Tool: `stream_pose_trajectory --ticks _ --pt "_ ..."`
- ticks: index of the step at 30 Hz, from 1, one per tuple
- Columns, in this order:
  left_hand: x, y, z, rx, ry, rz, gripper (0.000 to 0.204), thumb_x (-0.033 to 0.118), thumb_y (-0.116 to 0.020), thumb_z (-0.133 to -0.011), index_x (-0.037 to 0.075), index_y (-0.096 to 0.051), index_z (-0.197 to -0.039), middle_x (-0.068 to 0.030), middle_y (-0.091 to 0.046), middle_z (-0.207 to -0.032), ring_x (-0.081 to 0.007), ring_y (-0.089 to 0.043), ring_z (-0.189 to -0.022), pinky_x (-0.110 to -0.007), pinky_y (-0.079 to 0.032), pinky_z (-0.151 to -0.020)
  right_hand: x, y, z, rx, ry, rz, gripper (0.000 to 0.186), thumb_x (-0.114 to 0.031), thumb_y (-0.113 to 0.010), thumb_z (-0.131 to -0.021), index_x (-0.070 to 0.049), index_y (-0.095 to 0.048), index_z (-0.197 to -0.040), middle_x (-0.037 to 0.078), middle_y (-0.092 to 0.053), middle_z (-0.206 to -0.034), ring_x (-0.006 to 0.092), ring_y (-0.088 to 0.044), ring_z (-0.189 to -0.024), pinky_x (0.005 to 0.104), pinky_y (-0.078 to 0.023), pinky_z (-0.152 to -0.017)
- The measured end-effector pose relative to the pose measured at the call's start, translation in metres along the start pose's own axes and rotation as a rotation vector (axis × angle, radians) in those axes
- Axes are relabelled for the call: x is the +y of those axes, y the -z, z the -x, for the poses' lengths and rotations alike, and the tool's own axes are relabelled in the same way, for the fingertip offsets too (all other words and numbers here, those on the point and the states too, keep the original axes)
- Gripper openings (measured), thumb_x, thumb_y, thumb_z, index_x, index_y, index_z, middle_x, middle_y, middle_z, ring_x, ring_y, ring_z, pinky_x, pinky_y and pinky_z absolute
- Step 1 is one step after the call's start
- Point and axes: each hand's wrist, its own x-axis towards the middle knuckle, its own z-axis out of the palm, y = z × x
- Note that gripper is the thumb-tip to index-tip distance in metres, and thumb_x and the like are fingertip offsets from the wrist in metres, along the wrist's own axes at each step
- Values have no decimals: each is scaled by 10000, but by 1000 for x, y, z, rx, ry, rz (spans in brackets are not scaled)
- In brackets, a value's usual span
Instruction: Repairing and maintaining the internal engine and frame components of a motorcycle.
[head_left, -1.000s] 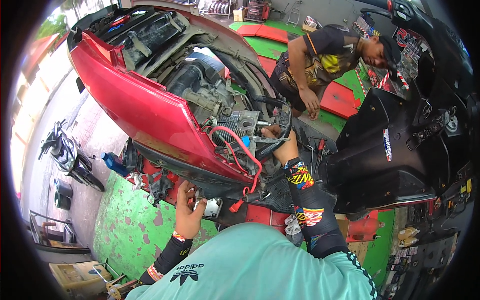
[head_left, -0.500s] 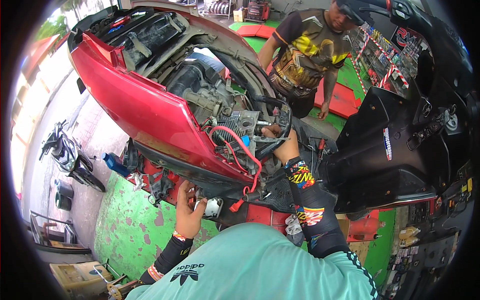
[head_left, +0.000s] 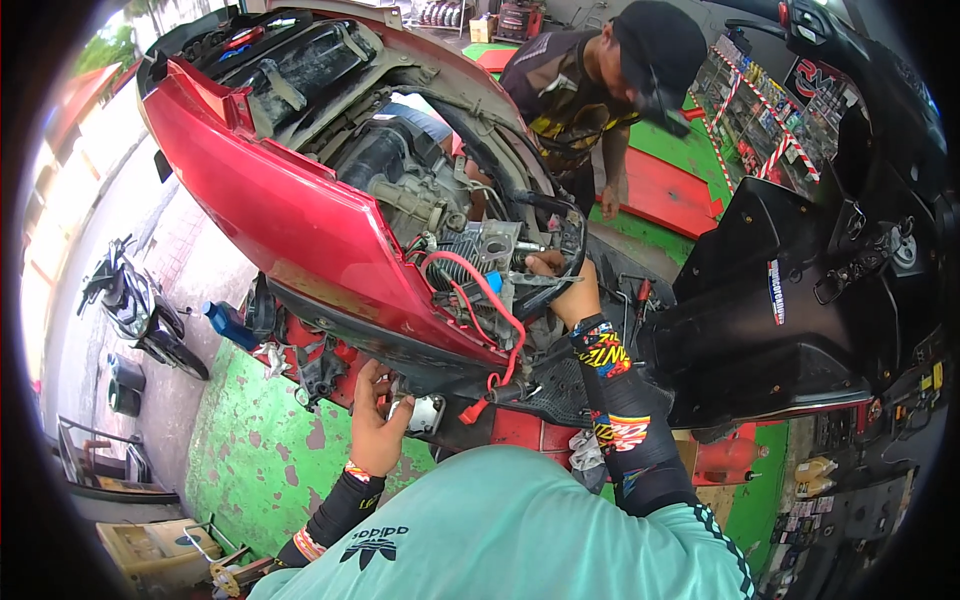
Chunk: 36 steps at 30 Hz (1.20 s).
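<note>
A red scooter body panel (head_left: 270,190) stands open in front of me, with the finned engine cylinder (head_left: 468,248) exposed. My right hand (head_left: 572,294) reaches in beside the cylinder, its fingers curled at the engine's right side; what they grip is hidden. Below the panel's lower edge, my left hand (head_left: 380,428) has its fingers and thumb closed around a silver metal engine part (head_left: 428,413). A thick red cable (head_left: 515,335) loops down between my hands, ending near a red connector (head_left: 473,411). A blue connector (head_left: 493,282) sits by the cylinder.
Across the scooter a person in a dark cap (head_left: 660,55) bends over the engine. Tools, including a red-handled one (head_left: 643,292), lie on the footboard. Black front fairing (head_left: 770,290) fills the right. A blue bottle (head_left: 228,325) and removed parts (head_left: 322,368) lie left of my left hand.
The person opposite has leaned down and to the left, closer to the engine. Skin now shows behind the cylinder. My two hands stay nearly where they were.
</note>
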Motion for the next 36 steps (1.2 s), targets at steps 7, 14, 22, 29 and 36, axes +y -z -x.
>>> stream_pose_trajectory --ticks 7,14,22,29,36 --pt "1 -1 0 -5 26 25 707 -18 -614 -871 0 -273 -1490 -170 -455 -1376 -239 -486 -1235 -346 -419 -1029 -1 0 1 22 9 -49 254 -200 -756 -848 38 -737 -934 164 -733 -783 248 -722 -721 340 -514 -675" --pt "-1 -1 -1 -7 11 18 699 -33 -595 -859 14 -291 -1486 -127 -481 -1300 -205 -497 -1174 -322 -425 -1000 -3 0 1 10 -4 -44 252 -201 -750 -855 41 -732 -924 161 -727 -772 237 -710 -708 334 -508 -675" --pt "1 0 -1 -20 -1 4 702 -31 -593 -860 14 -286 -1491 -130 -474 -1313 -205 -494 -1185 -324 -424 -1003 -8 3 2 26 59 -25 250 -227 -737 -869 17 -738 -925 165 -707 -744 263 -693 -671 351 -496 -646" --pt "10 -2 1 -40 1 69 695 -25 -585 -875 11 -276 -1496 -128 -458 -1373 -201 -484 -1218 -319 -419 -1013 13 12 6 85 -46 -106 243 -206 -722 -887 29 -729 -949 162 -712 -764 242 -679 -675 347 -497 -651" --pt "5 -2 -1 -3 37 33 711 6 -627 -878 10 -280 -1499 -161 -431 -1407 -246 -479 -1250 -340 -427 -1006 37 90 82 293 -242 -118 195 -113 -608 -970 18 -715 -1069 22 -667 -813 76 -597 -755 236 -462 -683"
